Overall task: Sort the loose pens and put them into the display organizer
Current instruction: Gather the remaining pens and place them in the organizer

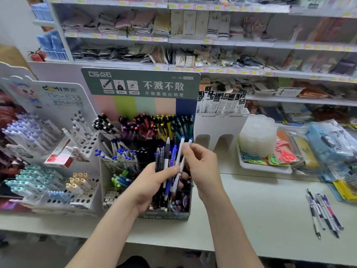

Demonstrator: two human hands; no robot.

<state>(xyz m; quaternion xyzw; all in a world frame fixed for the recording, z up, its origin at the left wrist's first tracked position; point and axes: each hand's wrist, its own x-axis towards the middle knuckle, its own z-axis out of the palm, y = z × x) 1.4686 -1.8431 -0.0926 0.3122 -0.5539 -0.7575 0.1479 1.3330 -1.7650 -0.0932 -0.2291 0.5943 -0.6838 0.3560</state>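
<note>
Before the display organizer (166, 216), the left grip (152, 184) clasps a bundle of pens (164, 159) while the right grip (202, 167) pinches one white pen (180, 149) high up; light, stiff and slick, it seems best taken mid-barrel, and more loose pens (324, 211) lie on the worktop (251, 209) at right.

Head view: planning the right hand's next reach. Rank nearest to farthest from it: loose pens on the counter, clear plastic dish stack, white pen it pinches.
1. White pen, pinched by the right hand.
2. Clear plastic dish stack, behind it to the right.
3. Loose pens, far right.
</note>
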